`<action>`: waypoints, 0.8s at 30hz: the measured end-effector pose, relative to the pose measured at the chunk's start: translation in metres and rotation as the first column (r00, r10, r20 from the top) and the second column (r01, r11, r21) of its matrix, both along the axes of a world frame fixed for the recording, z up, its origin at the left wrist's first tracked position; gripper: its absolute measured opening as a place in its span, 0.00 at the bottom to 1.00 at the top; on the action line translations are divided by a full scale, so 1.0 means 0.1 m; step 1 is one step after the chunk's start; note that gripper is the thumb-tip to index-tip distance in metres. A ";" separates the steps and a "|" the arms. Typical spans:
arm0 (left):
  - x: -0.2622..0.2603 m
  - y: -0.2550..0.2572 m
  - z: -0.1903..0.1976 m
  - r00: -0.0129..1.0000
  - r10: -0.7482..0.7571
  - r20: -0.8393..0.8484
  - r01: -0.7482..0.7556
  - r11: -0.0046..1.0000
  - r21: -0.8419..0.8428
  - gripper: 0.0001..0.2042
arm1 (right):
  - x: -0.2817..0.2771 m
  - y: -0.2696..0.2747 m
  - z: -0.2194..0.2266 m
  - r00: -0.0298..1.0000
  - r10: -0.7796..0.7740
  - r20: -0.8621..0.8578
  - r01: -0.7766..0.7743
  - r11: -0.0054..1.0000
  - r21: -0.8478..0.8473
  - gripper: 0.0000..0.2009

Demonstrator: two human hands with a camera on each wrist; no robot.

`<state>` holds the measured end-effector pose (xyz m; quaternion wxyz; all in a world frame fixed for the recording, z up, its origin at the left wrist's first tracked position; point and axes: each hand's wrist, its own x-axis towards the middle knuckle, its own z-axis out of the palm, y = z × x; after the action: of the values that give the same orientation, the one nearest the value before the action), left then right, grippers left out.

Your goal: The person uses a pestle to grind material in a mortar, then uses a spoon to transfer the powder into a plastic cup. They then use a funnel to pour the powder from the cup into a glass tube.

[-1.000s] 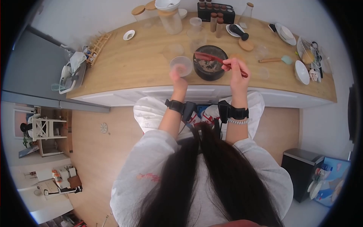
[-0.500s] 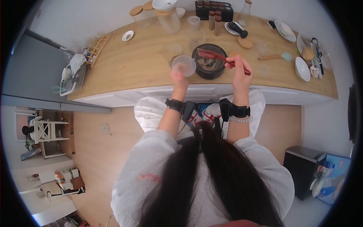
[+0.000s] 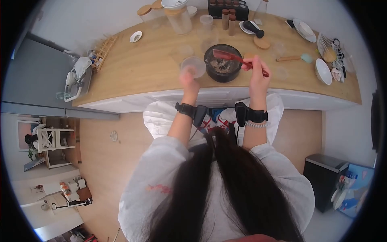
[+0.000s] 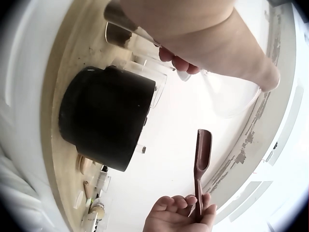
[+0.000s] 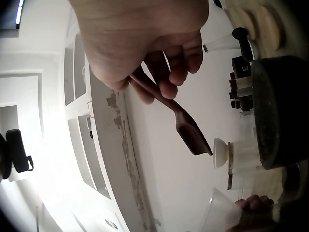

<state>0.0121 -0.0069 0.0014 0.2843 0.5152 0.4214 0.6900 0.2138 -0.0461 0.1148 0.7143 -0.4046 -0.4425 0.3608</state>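
Observation:
A black mortar (image 3: 223,76) stands near the counter's front edge, with coarse, pale brown and dark ground bits inside. My right hand (image 3: 258,78) pinches the handle of a dark red scoop (image 3: 228,56), whose head is over the mortar in the head view. In the right wrist view the scoop (image 5: 192,135) shows a hollow, trough-shaped head. Left of the mortar, my left hand (image 3: 189,82) holds a clear plastic cup (image 3: 195,63), tilted, its fingers partly hidden behind the wall. The left wrist view shows this cup (image 4: 231,94) beyond the wrist.
Behind the mortar stand clear containers (image 3: 207,22), spice bottles (image 3: 231,26) and a jar (image 3: 178,22) with bowls on top. A black pestle (image 3: 254,29) lies on a plate. At right are a spatula (image 3: 294,58) and a white bowl (image 3: 323,71); at left, a wooden rack (image 3: 102,52).
The scoop has shifted slightly right and its head up over the mortar. My left hand moved the cup a little right, then back left. The head view shifted slightly.

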 end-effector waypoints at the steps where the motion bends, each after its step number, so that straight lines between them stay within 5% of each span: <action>1: -0.01 -0.02 0.04 0.983 0.061 -0.172 -0.060 0.998 0.009 0.26 | 0.00 -0.02 -0.01 1.000 0.008 0.009 -0.008 1.000 -0.011 0.16; 4: -0.07 0.16 -0.23 0.990 -0.042 0.131 0.043 0.999 -0.002 0.25 | 0.01 0.02 0.00 1.000 0.014 0.023 -0.013 1.000 -0.006 0.14; 7: -0.08 0.10 -0.29 0.999 -0.024 0.035 0.020 0.996 0.085 0.25 | 0.01 -0.01 -0.02 1.000 0.011 0.006 -0.011 1.000 -0.003 0.14; 10: -0.11 0.11 -0.19 0.999 -0.007 -0.040 0.005 0.999 -0.046 0.25 | 0.00 0.02 0.00 0.999 0.032 0.007 -0.032 0.999 -0.001 0.14; 13: -0.02 0.09 -0.14 0.918 -0.059 0.391 0.063 0.998 0.003 0.25 | 0.01 0.04 0.00 1.000 0.019 0.024 -0.019 1.000 0.002 0.13; 16: -0.07 0.03 -0.19 0.980 0.131 -0.149 -0.122 0.990 0.065 0.25 | 0.00 0.01 -0.04 1.000 0.016 0.004 -0.016 1.000 -0.024 0.13; 19: -0.12 0.06 -0.16 0.971 -0.053 0.233 0.088 0.986 -0.141 0.26 | 0.00 -0.01 -0.02 0.999 0.013 0.035 -0.011 0.999 -0.046 0.14; 21: -0.07 0.08 -0.10 0.945 -0.088 0.317 0.086 0.996 0.018 0.27 | 0.02 0.02 -0.02 0.999 0.006 0.048 -0.005 0.999 -0.036 0.14; 22: -0.05 0.07 -0.09 0.929 -0.108 0.353 0.080 0.993 0.092 0.28 | 0.03 0.04 -0.01 0.999 -0.008 0.042 0.009 1.000 -0.027 0.14; 24: -0.06 0.07 -0.20 0.988 0.003 0.154 -0.006 1.000 0.021 0.28 | 0.03 0.02 -0.03 0.999 -0.020 0.030 0.021 0.999 -0.025 0.14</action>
<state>0.0060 0.0001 -0.0190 0.3089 0.4626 0.3921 0.7327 0.2170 -0.0441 0.1114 0.7061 -0.4237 -0.4443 0.3529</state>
